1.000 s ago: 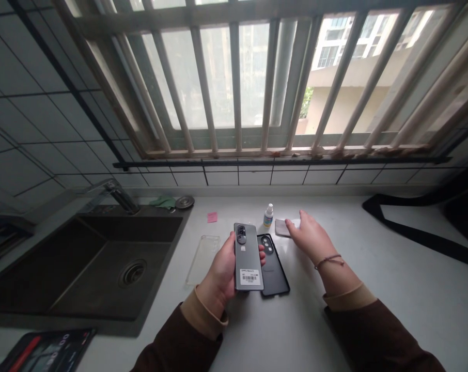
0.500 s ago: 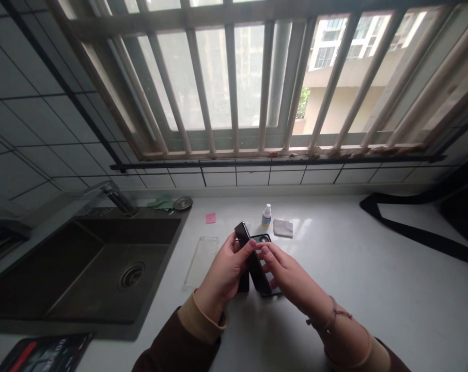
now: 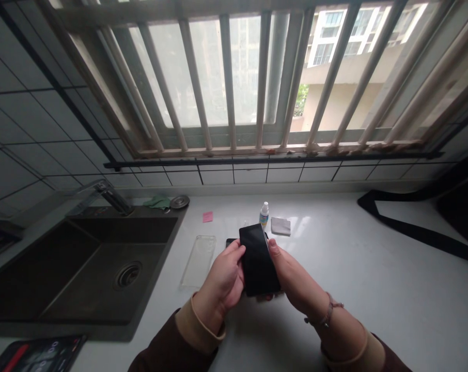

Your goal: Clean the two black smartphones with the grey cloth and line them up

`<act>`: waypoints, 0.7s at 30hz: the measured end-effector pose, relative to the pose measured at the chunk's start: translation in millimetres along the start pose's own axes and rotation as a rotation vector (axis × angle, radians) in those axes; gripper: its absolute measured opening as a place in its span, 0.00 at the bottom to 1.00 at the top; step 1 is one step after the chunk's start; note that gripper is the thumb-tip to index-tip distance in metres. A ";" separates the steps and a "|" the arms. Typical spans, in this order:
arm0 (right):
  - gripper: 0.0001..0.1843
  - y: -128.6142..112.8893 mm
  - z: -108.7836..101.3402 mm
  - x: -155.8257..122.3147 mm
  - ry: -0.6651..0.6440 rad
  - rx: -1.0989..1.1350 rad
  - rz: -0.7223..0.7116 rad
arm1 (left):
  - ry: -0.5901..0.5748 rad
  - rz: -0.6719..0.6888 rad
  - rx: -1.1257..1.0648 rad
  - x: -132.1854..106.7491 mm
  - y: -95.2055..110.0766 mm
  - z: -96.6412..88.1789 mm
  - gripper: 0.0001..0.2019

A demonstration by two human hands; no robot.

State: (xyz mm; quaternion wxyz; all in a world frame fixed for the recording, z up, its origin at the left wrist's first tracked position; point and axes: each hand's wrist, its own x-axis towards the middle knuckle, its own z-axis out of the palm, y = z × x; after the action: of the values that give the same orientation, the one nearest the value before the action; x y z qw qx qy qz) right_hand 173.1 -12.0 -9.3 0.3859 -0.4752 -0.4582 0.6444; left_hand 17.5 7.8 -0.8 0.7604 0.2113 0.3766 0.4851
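Observation:
Both hands grip the edges of a grey OPPO smartphone [image 3: 258, 260], whose dark screen faces up and tilts toward me. My left hand [image 3: 222, 276] wraps its left side, and my right hand [image 3: 296, 276] holds its right side. Under and behind the phone, a black phone case [image 3: 230, 242] lies on the counter, mostly hidden. A transparent phone case [image 3: 199, 261] lies left of my left hand. Beyond the phone stand a small dropper bottle [image 3: 264, 214] and a folded grey cloth [image 3: 280, 226].
A dark sink [image 3: 102, 268] with a metal faucet [image 3: 113, 197] lies left. A pink sticky note [image 3: 207, 216], a green cloth [image 3: 158, 202] and a round metal drain cover [image 3: 179, 202] lie behind. A black strap [image 3: 412, 227] lies right; a dark device [image 3: 40, 355] sits bottom left.
The phone has turned from on edge to screen up, and it now sits higher between my hands. A second ago my right hand rested by the grey cloth and the phone's back faced up.

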 end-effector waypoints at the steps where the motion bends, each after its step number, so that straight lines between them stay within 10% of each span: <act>1: 0.43 -0.1 -5.5 1.9 0.036 -0.076 -0.023 | 0.006 -0.013 -0.012 -0.2 0.6 0.3 0.13; 6: 0.23 4.1 -33.3 13.2 0.509 -0.898 -0.103 | 0.103 0.022 -0.050 2.2 5.7 1.1 0.12; 9: 0.16 12.9 -37.5 17.6 0.487 -1.211 -0.037 | 0.122 0.054 -0.056 3.4 7.8 1.3 0.13; 21: 0.07 18.4 -23.3 19.2 0.470 -1.175 -0.073 | 0.160 0.106 -0.019 5.0 8.7 -1.1 0.09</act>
State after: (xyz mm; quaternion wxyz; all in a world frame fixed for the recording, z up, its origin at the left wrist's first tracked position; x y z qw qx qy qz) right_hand 189.6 5.9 -34.9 0.1726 -0.7207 -0.6544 0.1501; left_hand 12.8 16.0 2.6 0.7033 0.1844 0.4198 0.5433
